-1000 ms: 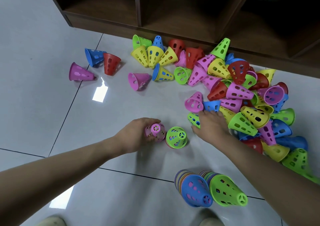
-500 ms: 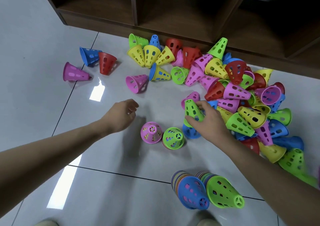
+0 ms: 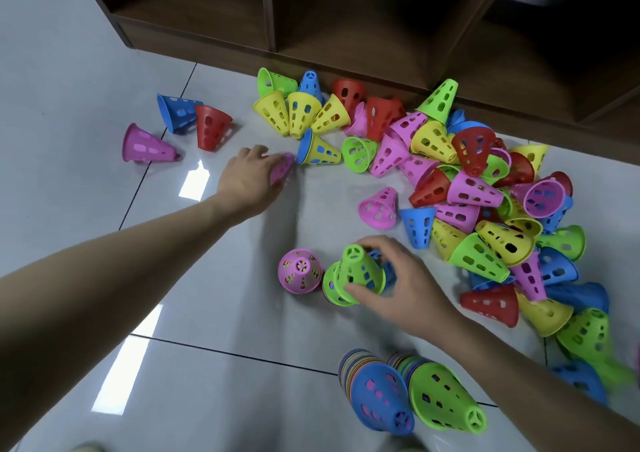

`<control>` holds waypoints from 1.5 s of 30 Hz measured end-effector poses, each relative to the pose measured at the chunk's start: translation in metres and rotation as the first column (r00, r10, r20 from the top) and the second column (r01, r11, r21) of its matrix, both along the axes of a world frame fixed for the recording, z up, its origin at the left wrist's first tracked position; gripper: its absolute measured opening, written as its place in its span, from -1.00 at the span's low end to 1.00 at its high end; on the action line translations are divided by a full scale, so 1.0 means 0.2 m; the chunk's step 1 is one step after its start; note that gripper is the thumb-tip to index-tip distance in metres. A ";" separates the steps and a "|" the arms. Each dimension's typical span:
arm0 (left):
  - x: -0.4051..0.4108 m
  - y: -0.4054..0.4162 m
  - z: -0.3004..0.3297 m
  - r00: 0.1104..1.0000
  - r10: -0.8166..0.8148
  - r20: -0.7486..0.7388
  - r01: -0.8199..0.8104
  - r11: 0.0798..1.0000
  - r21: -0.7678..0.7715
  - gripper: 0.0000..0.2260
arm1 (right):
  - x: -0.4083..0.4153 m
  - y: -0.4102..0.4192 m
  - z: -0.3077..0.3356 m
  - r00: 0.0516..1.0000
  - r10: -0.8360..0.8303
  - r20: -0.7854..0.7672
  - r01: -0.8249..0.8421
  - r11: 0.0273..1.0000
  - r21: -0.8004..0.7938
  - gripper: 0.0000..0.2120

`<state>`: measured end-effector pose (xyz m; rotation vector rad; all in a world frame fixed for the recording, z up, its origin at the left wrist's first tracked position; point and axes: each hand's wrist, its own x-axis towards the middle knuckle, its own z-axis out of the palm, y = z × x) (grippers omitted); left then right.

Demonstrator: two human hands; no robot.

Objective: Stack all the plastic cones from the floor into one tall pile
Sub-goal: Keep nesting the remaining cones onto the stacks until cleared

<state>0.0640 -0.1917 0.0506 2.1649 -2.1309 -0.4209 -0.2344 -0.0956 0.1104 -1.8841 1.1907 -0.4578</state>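
Note:
Several perforated plastic cones in pink, yellow, green, blue and red lie heaped on the floor at right [image 3: 485,209]. My right hand [image 3: 401,285] grips a green cone [image 3: 360,268], tilted over a short green-topped stack [image 3: 334,287]. A blue cone shows behind its fingers. Beside that stands a pink-topped stack [image 3: 299,271]. My left hand [image 3: 249,177] reaches out and closes on a pink cone [image 3: 282,169] lying on its side. Two tall stacks, one blue-topped [image 3: 377,399] and one green-topped [image 3: 446,399], stand close to me.
A dark wooden shelf unit [image 3: 346,35] runs along the back, its base touching the cone heap. A pink cone [image 3: 145,146], a blue cone [image 3: 175,110] and a red cone [image 3: 211,125] lie apart at left. The floor is glossy grey tile [image 3: 86,209].
My left hand let go of the pink-topped stack and reached forward to a lying pink cone. My right hand lifted a green cone from the heap and brought it over the green-topped stack.

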 end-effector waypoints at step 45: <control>-0.18 0.70 0.09 0.793 -0.180 -0.582 0.231 0.973 0.013 -0.48 | -0.27 -0.10 -0.40 0.947 -0.214 -0.240 0.240 0.967 0.089 -0.63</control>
